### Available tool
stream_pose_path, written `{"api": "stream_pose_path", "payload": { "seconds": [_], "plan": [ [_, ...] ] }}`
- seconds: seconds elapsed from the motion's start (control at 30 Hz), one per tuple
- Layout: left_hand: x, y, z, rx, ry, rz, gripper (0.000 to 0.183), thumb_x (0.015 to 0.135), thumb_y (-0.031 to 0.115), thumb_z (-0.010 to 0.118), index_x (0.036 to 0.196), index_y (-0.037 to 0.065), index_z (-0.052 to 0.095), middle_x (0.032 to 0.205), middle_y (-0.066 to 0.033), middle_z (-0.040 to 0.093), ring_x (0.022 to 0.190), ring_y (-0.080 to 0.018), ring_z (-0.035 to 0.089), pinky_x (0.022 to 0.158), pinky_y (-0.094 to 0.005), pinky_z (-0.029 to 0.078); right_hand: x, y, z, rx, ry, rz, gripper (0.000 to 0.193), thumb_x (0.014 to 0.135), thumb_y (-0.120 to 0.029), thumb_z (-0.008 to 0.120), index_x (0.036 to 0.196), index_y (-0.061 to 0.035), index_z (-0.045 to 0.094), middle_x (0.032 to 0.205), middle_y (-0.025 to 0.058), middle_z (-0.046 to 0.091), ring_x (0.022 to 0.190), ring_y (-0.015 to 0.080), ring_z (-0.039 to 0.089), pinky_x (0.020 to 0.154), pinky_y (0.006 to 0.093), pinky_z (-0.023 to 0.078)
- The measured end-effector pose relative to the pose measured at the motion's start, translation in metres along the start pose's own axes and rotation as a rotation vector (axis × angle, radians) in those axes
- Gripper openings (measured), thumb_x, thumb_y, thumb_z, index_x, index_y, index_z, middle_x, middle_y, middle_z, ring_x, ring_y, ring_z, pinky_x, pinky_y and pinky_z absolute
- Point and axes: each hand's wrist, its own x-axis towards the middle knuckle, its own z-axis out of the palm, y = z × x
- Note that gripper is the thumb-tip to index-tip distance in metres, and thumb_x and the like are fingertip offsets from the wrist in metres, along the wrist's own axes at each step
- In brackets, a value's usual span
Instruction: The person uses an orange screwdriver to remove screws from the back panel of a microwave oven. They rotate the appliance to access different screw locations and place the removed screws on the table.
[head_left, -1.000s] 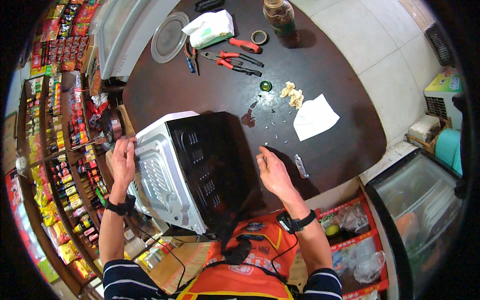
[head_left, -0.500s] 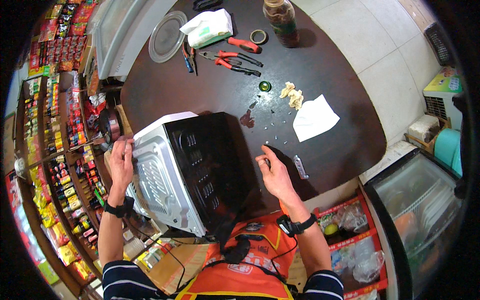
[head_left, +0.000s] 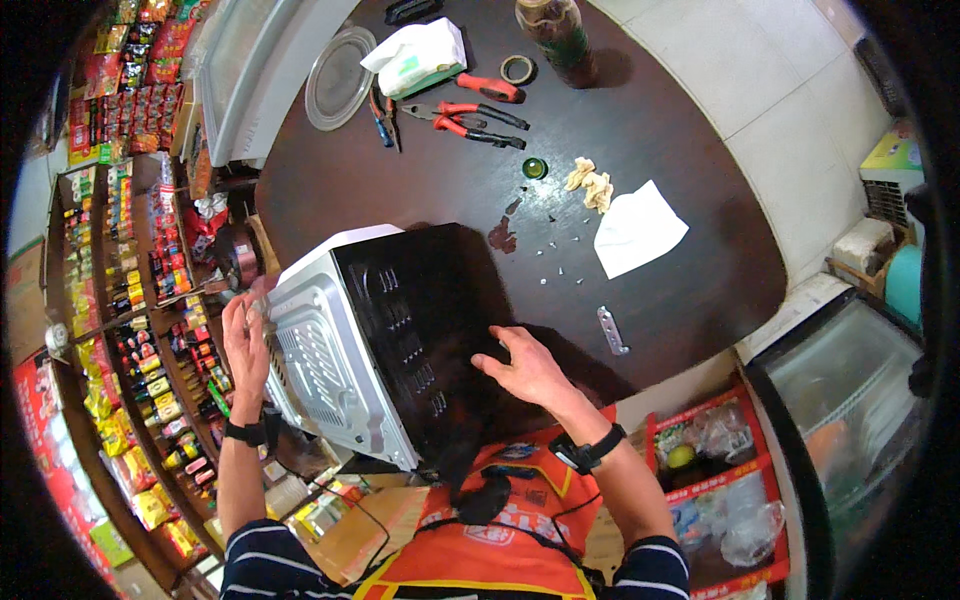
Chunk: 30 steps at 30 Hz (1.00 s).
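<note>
A microwave oven (head_left: pixel 385 340) with a black casing and a silver vented back stands tilted on the near edge of a dark round table (head_left: pixel 660 130). My left hand (head_left: pixel 243 338) presses flat against its silver left side. Against the black casing's right edge, my right hand (head_left: pixel 527 365) rests with fingers spread. Neither hand holds anything loose. Both wrists wear black watches.
Several small screws (head_left: pixel 560 260), a white paper (head_left: pixel 638 228), crumpled tissue (head_left: pixel 590 182), a metal bracket (head_left: pixel 611 330), red-handled pliers (head_left: pixel 475 120), a tape roll (head_left: pixel 517 69), a brown jar (head_left: pixel 555 30) and a glass turntable plate (head_left: pixel 338 78) lie on the table. Stocked shelves (head_left: pixel 140 330) stand left, a glass cabinet (head_left: pixel 850 400) right.
The microwave has been turned and tipped, showing more of its black casing. My right hand slid down onto the casing's edge; my left hand stayed on the silver side.
</note>
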Motion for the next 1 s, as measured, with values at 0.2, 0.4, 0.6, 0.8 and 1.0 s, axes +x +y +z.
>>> {"api": "stream_pose_path", "payload": {
  "seconds": [0.2, 0.4, 0.6, 0.8, 1.0],
  "plan": [
    [-0.031, -0.12, -0.039, 0.122, -0.07, -0.293, 0.052, 0.121, 0.034, 0.049, 0.15, -0.005, 0.062, 0.138, -0.0183, 0.073, 0.128, -0.0277, 0.066, 0.114, -0.0404, 0.048, 0.003, -0.003, 0.004, 0.017, -0.04, 0.049, 0.083, 0.101, -0.055, 0.075, 0.155, 0.0046, 0.058, 0.154, 0.0288, 0.059, 0.142, 0.045, 0.06, 0.119, 0.0489, 0.05],
    [-0.058, -0.199, -0.02, -0.055, -0.105, -0.434, 0.053, 0.122, 0.032, 0.046, 0.156, -0.007, 0.058, 0.146, -0.0156, 0.071, 0.132, -0.0249, 0.064, 0.116, -0.0373, 0.047, -0.001, -0.011, 0.002, -0.002, -0.067, 0.02, 0.099, 0.096, -0.063, 0.079, 0.163, 0.0026, 0.049, 0.164, 0.0272, 0.049, 0.143, 0.0471, 0.059, 0.118, 0.0517, 0.052],
    [-0.051, -0.195, -0.027, 0.075, -0.202, -0.435, 0.057, 0.121, 0.036, 0.047, 0.156, -0.007, 0.057, 0.152, -0.0194, 0.069, 0.139, -0.031, 0.064, 0.119, -0.0396, 0.045, -0.015, -0.011, 0.004, 0.031, -0.09, -0.071, 0.118, 0.082, -0.066, 0.09, 0.167, 0.0007, 0.042, 0.171, 0.0243, 0.041, 0.141, 0.0482, 0.061, 0.117, 0.0538, 0.054],
    [-0.046, -0.178, -0.029, 0.144, -0.205, -0.505, 0.062, 0.121, 0.04, 0.044, 0.161, -0.007, 0.054, 0.155, -0.0175, 0.067, 0.139, -0.0289, 0.064, 0.119, -0.0387, 0.045, -0.031, -0.012, 0.005, 0.024, -0.104, -0.075, 0.128, 0.072, -0.065, 0.096, 0.17, -0.0036, 0.041, 0.173, 0.0199, 0.039, 0.136, 0.0476, 0.065, 0.114, 0.0555, 0.055],
    [-0.048, -0.161, -0.026, -0.079, -0.119, -0.67, 0.064, 0.122, 0.044, 0.042, 0.156, -0.008, 0.057, 0.144, -0.0147, 0.072, 0.129, -0.0247, 0.067, 0.112, -0.0385, 0.05, -0.039, 0.01, 0.009, -0.004, -0.062, -0.083, 0.125, 0.072, -0.067, 0.095, 0.168, -0.005, 0.045, 0.171, 0.0159, 0.044, 0.133, 0.0467, 0.067, 0.111, 0.056, 0.057]
  ]
}}
